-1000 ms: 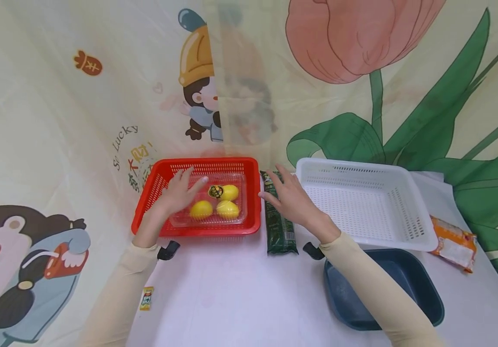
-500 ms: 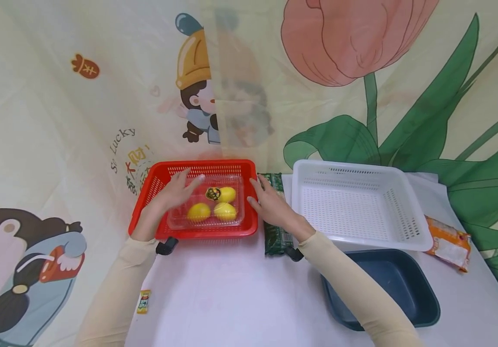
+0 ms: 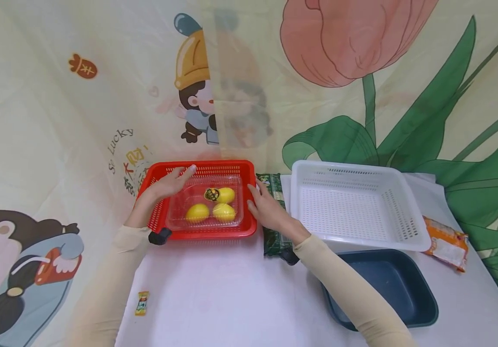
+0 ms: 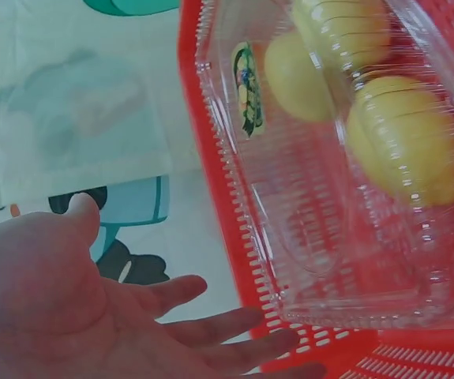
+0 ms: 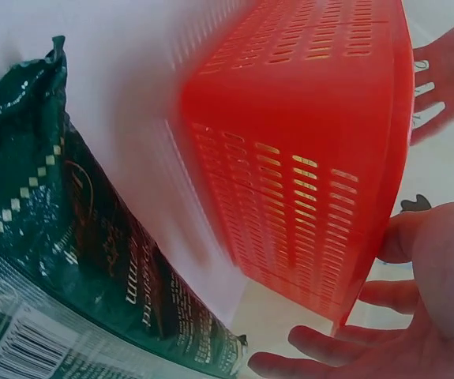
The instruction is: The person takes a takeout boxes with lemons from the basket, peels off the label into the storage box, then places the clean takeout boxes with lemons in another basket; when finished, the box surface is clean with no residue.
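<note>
A red plastic basket (image 3: pixel 214 234) holds a clear plastic box (image 3: pixel 183 197) with three yellow fruits that look like lemons (image 3: pixel 224 212) inside. My left hand (image 3: pixel 166 185) is at the basket's left side; in the left wrist view its fingers (image 4: pixel 219 328) reach, spread and fairly straight, to the rim. On the opposite side my right hand (image 3: pixel 270 209) is at the right rim, its thumb by the edge and its fingers (image 5: pixel 321 345) loosely bent along the outer wall. Whether either hand touches the rim firmly, I cannot tell.
Beside the basket lies a dark green packet (image 3: pixel 273 241), partly under my right hand. A white basket (image 3: pixel 340 202) and a dark blue tray (image 3: pixel 398 284) are to the right. An orange packet (image 3: pixel 446 243) lies past them. A small yellow sachet (image 3: pixel 141 303) lies front left.
My right hand has moved left from over the green packet to the red basket's right rim. My left hand has drawn left toward the basket's left rim. The basket stays put.
</note>
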`<state>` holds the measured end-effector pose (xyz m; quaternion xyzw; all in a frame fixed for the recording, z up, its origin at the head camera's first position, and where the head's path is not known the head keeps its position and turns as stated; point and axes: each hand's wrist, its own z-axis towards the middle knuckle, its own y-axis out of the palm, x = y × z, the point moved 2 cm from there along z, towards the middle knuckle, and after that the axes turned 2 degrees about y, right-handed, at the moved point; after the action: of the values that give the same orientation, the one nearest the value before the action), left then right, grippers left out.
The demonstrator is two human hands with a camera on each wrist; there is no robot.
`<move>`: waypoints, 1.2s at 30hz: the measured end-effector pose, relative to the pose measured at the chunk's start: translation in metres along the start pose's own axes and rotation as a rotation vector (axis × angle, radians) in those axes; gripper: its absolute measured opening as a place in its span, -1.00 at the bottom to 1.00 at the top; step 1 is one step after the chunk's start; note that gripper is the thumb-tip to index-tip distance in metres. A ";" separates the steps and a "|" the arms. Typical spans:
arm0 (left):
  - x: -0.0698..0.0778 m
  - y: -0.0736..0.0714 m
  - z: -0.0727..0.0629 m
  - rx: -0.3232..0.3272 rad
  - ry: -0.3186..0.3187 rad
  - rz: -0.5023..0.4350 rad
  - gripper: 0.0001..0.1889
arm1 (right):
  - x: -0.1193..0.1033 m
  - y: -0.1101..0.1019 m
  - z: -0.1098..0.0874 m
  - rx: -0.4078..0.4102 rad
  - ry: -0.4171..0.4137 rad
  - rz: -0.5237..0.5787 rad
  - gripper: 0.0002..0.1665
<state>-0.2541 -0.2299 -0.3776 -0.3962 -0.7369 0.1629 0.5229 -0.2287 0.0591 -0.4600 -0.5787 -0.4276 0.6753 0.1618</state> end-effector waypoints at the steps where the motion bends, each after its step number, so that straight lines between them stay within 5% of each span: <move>1: 0.000 -0.002 0.002 -0.010 -0.010 -0.005 0.01 | 0.000 0.000 0.000 0.000 0.000 0.006 -0.23; 10: -0.015 -0.018 0.015 -0.175 -0.191 -0.345 -0.13 | 0.001 0.003 0.001 0.005 0.000 0.022 -0.23; 18: -0.039 -0.013 0.018 -0.205 -0.335 -0.373 0.08 | 0.003 0.003 0.001 0.001 0.022 0.011 -0.22; 25: -0.053 -0.008 0.015 -0.260 -0.320 -0.450 -0.01 | 0.004 0.002 0.002 0.000 0.022 0.018 -0.22; 36: -0.062 0.000 0.029 -0.279 -0.358 -0.618 -0.01 | 0.007 0.003 0.002 -0.007 0.014 0.013 -0.21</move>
<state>-0.2711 -0.2710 -0.4287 -0.1881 -0.9163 -0.0375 0.3516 -0.2315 0.0618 -0.4672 -0.5868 -0.4252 0.6706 0.1586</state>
